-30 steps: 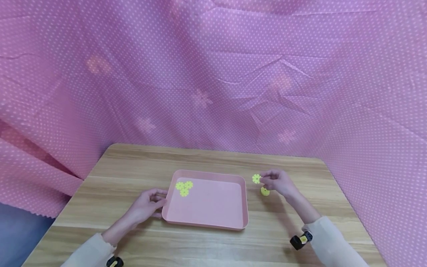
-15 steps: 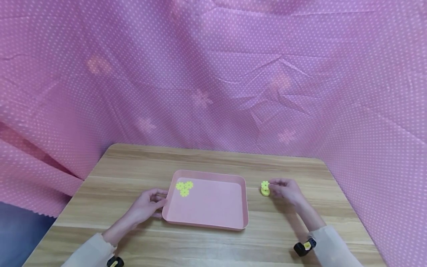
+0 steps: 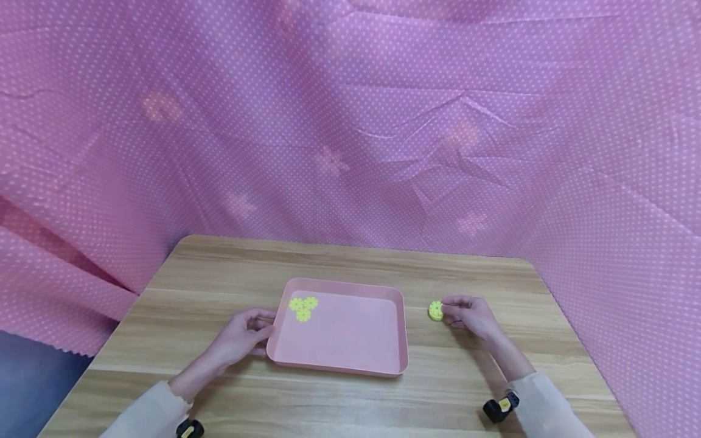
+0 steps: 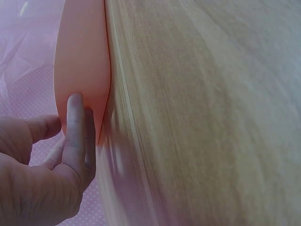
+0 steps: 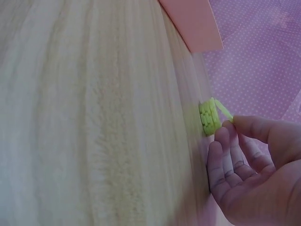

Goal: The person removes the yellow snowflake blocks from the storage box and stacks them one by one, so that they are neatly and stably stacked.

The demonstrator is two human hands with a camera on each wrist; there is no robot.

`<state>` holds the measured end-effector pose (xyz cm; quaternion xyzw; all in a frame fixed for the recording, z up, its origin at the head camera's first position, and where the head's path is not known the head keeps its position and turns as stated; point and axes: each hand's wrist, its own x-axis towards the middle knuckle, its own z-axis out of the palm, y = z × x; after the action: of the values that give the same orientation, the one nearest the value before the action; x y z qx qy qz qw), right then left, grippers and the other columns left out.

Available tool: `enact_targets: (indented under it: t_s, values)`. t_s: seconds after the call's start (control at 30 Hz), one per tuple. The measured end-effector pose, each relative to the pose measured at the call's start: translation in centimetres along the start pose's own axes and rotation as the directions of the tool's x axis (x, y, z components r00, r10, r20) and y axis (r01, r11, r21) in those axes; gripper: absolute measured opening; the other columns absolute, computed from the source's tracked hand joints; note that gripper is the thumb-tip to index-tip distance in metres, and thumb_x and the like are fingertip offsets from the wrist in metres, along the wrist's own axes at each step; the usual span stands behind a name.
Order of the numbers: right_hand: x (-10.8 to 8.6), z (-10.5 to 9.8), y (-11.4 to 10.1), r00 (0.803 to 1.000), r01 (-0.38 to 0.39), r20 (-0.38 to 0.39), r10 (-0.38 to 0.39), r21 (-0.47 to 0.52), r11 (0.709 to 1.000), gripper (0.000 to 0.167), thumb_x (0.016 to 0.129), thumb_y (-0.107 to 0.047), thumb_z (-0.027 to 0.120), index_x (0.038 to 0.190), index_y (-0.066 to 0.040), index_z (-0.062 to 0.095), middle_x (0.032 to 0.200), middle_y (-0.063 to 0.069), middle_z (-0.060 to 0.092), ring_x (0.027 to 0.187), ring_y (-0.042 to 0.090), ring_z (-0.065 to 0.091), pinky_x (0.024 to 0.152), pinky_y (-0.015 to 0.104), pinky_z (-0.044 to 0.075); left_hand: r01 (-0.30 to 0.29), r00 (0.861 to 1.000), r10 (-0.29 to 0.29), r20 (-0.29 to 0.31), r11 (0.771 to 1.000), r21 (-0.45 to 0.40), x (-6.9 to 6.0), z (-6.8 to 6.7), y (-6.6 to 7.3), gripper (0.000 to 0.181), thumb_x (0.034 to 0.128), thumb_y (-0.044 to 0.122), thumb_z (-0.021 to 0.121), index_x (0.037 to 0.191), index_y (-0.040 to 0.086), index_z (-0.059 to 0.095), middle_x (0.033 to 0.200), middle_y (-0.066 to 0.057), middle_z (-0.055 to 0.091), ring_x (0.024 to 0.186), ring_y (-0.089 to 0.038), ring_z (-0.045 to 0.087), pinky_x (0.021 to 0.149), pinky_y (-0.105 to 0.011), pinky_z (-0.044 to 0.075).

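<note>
In the head view my left hand [image 3: 241,337] is at the left wall of a pink tray [image 3: 339,334]. The left wrist view has its fairly straight fingers against the outer wall, thumb by the rim. To the right of the tray, my right hand [image 3: 473,317] pinches a yellow notched interlocking disc [image 5: 223,109] between thumb and fingertips. That disc is tilted, its far edge at the top of a small stack of like discs [image 5: 209,117] on the table. Three more yellow discs [image 3: 303,309] lie close together in the tray's far left corner.
The wooden table [image 3: 339,401] reaches back to a pink dotted curtain [image 3: 350,152], which also hangs along both sides. A black wrist device [image 3: 501,407] is at the right sleeve, and another [image 3: 190,428] at the left.
My right hand has moved slightly right and nearer, bringing its disc down from beyond the stack onto the stack's top. The left hand and tray stay where they were.
</note>
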<state>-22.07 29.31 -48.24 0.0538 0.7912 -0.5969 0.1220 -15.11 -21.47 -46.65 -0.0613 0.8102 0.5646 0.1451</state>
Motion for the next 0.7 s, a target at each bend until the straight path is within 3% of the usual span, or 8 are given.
enact_targets:
  t_s: [0.27, 0.7]
  values:
    - [0.56, -0.27, 0.06, 1.0, 0.015, 0.021, -0.015, 0.006, 1.0, 0.036, 0.1, -0.005, 0.068, 0.126, 0.019, 0.062, 0.086, -0.008, 0.078, 0.073, 0.005, 0.071, 0.07, 0.018, 0.065, -0.003, 1.0, 0.003, -0.004, 1.0, -0.01, 0.17, 0.2, 0.09, 0.037, 0.1029, 0.004, 0.064, 0.139, -0.003, 0.06, 0.113, -0.02, 0.068, 0.086, -0.019, 0.071, 0.07, -0.036, 0.07]
    - [0.79, -0.39, 0.39, 1.0, 0.013, 0.017, -0.012, -0.067, 0.998, 0.038, 0.099, -0.007, 0.069, 0.126, 0.019, 0.062, 0.09, -0.005, 0.079, 0.075, 0.005, 0.071, 0.071, 0.019, 0.065, -0.02, 1.0, 0.02, -0.002, 1.0, -0.015, 0.08, 0.4, 0.01, 0.037, 0.103, 0.003, 0.063, 0.139, -0.004, 0.059, 0.114, -0.021, 0.069, 0.087, -0.019, 0.072, 0.069, -0.035, 0.07]
